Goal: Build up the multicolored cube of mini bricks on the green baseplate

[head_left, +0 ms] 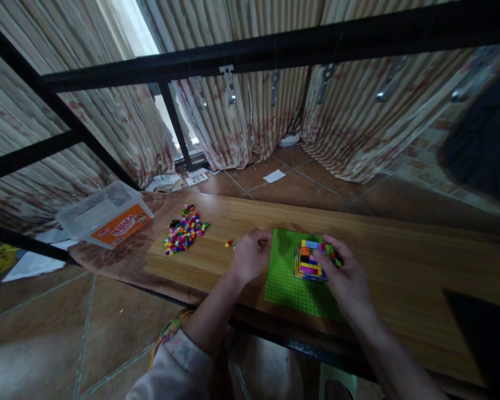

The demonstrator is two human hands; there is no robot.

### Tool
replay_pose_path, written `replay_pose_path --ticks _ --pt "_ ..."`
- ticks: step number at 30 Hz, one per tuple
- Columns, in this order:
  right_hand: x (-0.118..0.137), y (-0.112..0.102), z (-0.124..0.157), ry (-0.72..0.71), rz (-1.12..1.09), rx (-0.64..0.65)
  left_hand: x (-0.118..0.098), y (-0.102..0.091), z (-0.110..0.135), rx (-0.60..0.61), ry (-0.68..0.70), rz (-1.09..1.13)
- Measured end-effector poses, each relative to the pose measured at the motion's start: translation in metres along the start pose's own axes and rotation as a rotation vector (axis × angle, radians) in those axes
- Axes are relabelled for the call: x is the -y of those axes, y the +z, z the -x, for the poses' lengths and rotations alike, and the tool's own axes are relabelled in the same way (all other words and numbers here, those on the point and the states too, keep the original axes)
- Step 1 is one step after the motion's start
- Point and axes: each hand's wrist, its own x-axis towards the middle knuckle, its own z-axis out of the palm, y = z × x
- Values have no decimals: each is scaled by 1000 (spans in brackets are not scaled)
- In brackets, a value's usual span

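Left hand (251,256) curled inward; right hand (349,276) arched, thumb (325,263) extended

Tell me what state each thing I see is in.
Left hand: fingers curled; contents unclear
Right hand: touching the brick build
Brick build: stacked on the green baseplate
Green baseplate: flat on the table
Brick pile: loose, heaped
Plastic box: resting on brown cloth
Curtains: hanging, gap at left

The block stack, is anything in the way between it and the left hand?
Nothing visible blocks it: only bare green baseplate lies between the left hand and the block stack. The right hand touches the stack's other side.
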Motion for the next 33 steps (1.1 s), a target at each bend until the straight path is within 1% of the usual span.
replay_pose_path --ticks 3,5,7,10,13,15,20,22,27,30,33 --pt "4 -4 -2 -6 -48 -45 21 -31 -8 -17 -107 -184" --pt "5 -7 -3 -15 -57 -73 33 -49 -9 -18 -160 -324" --pt "4 -9 -4 -19 -52 -94 41 -61 -7 23 -172 -434" --pt "2 -11 -4 -20 -39 -105 48 -71 -3 96 -168 -518" --pt "0 -11 -4 -11 -15 -91 50 -74 0 118 -167 -537" --pt "-1 -11 -4 -13 2 -75 49 -73 1 131 -148 -536" --pt "0 -11 -4 -5 -4 -79 53 -61 6 143 -40 -514" --pt "1 -11 -4 -11 2 -93 58 -58 6 144 -23 -509" --pt "0 -11 -5 -9 -40 -76 61 -56 3 133 -50 -532" --pt "2 -10 -6 0 -53 -87 55 -58 1 150 -81 -600" --pt "5 -10 -6 -10 -61 -116 46 -62 -1 154 -83 -626"
